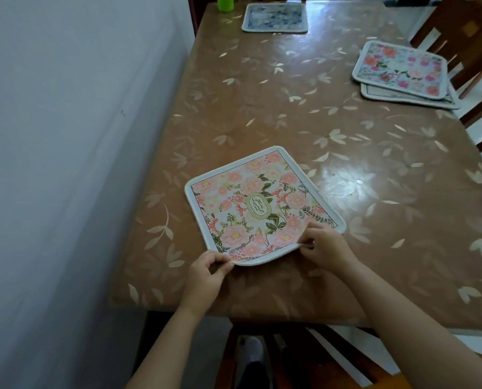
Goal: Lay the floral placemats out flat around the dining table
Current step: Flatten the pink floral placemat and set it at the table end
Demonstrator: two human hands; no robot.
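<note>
Bare forearms [402, 304] lead to the left hand [206, 276] and right hand [326, 248]; below, a foot [251, 350] wears something pale grey.

My pink GARDEN placemat [262, 209] lies at six o'clock, near edge lifted; blue placemat [275, 17] flat at twelve; stacked pair [399, 68] at two.

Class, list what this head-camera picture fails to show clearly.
Head view only:
Lower placemat in the stack: pattern hidden by the pink floral placemat on top.
Green cup: top cut off by the frame edge.
Far blue placemat: pattern blurred.
Garden placemat: near edge partly covered by left hand and right hand.
</note>
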